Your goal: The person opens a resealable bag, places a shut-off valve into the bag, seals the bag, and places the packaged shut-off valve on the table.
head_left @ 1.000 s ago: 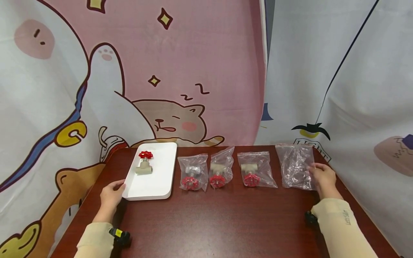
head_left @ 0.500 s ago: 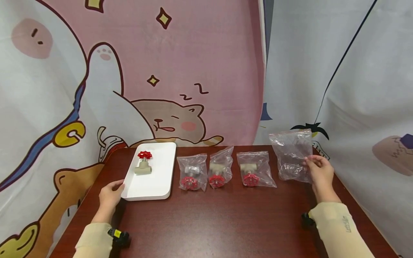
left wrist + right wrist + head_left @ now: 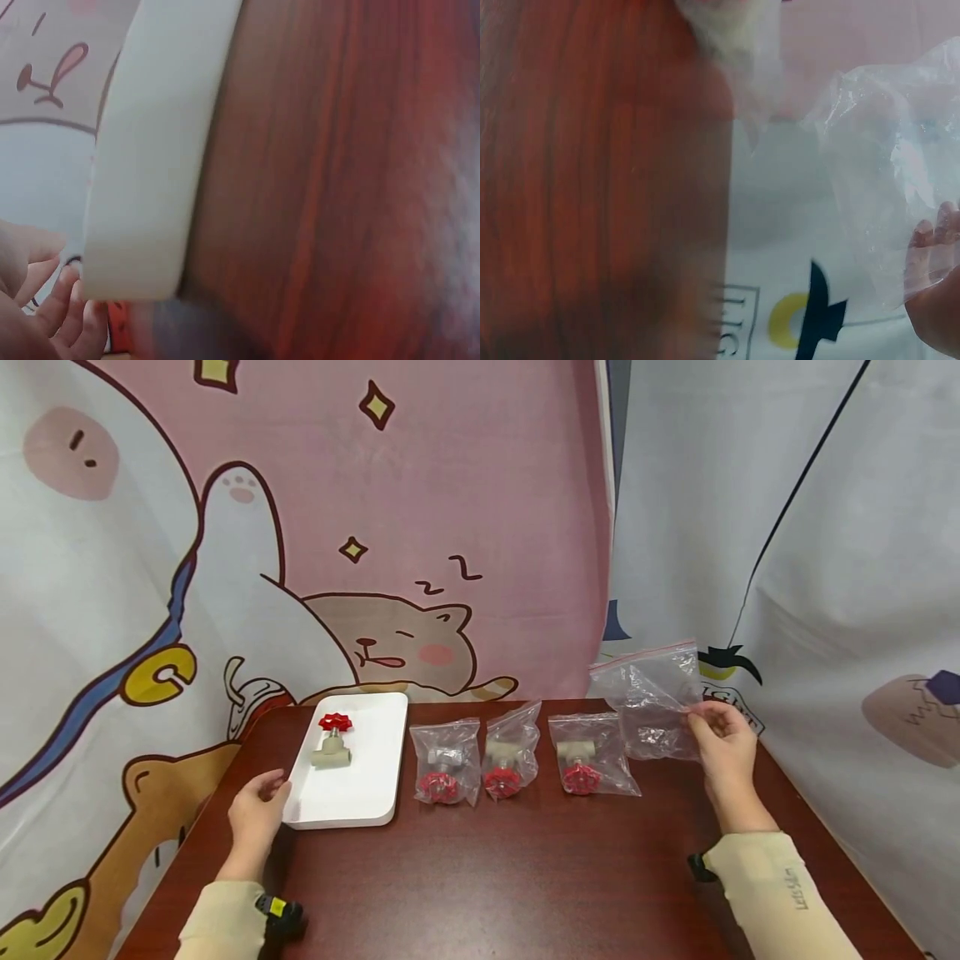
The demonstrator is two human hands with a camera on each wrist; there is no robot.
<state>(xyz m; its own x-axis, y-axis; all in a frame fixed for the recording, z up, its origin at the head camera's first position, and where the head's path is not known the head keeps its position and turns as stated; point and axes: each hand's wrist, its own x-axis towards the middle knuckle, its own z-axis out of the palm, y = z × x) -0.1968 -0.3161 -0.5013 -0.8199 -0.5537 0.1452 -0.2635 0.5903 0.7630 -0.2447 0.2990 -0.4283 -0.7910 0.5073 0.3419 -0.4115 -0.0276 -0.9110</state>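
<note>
Head view, left hand (image 3: 257, 810): relaxed beside tray (image 3: 371, 781), contact unclear
Right hand (image 3: 729, 750): pinching bag (image 3: 651, 692)
Counter (image 3: 487, 885): reddish wood
Cloth (image 3: 487, 468): cartoon-printed

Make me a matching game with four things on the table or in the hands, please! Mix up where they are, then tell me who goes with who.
Things:
1. Tray
2. Valve with no bag
3. Bag without a valve
4. Three bagged valves

Places and colours:
A. Gripped by the right hand
B. In a row on the table
C. White, beside the left hand
D. In the tray

Right pairs: 1-C, 2-D, 3-A, 4-B.
</note>
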